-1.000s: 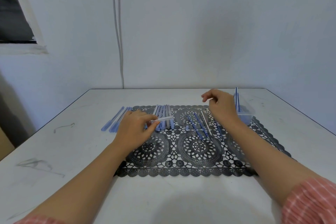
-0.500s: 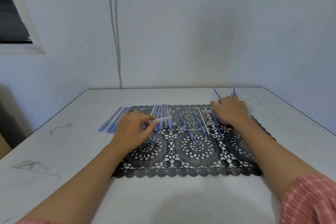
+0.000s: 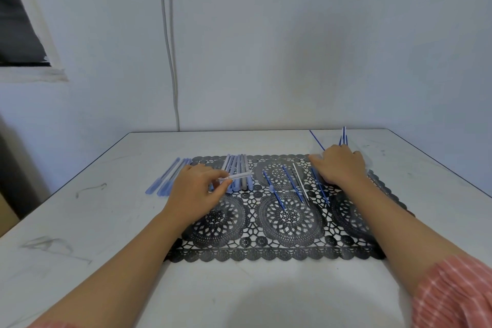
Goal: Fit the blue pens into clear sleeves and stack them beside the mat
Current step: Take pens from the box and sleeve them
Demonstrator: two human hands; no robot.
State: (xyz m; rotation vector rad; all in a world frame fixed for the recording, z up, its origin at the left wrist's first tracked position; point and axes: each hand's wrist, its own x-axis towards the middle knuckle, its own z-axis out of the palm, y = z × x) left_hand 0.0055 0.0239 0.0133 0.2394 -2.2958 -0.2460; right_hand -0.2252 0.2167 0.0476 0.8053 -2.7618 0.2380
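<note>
The light was soft, cool and bluish, fairly even across the wall (image 3: 292, 48). A broad faint shadow lay on the surface (image 3: 111, 221) just before me. The wide lens bowed the cable (image 3: 170, 61) on it, and my pink cuff (image 3: 452, 295) looked smeared in the corner.

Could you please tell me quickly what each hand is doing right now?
Left hand: pinches a clear sleeve.
Right hand: fingers hidden; grip cannot be told.

The table (image 3: 106, 221) bears a mat (image 3: 287, 253) and sleeved pens (image 3: 166, 180).
</note>
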